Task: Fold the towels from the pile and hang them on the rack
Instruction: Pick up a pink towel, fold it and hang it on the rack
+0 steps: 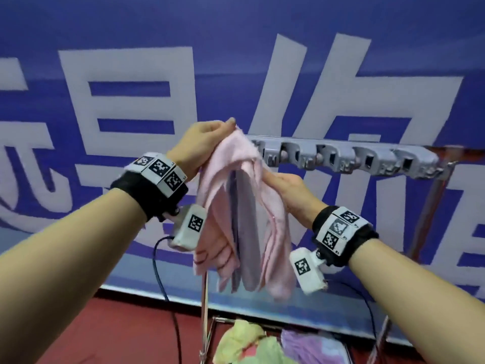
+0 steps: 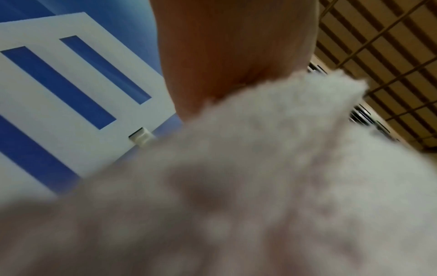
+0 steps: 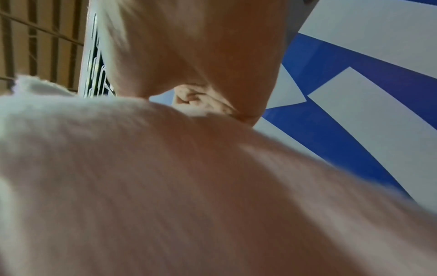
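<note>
A pink towel [image 1: 273, 222] hangs in loose folds in front of me, with a lilac-grey towel [image 1: 248, 219] showing between its layers. My left hand [image 1: 210, 137] pinches the pink towel's top corner. My right hand [image 1: 286, 185] grips its right edge a little lower. The grey rack bar [image 1: 349, 158] with several clip hooks runs to the right just behind the towel. In both wrist views the pale pink towel [image 2: 260, 186] [image 3: 189, 186] fills most of the picture, blurred, under each hand.
At the bottom, a pile of towels lies in a wire basket: a yellow-green one [image 1: 244, 342] and a purple one [image 1: 309, 342]. A thin metal pole [image 1: 204, 311] stands below the towel. A blue banner wall [image 1: 262, 74] is close behind. The floor [image 1: 105, 332] is red.
</note>
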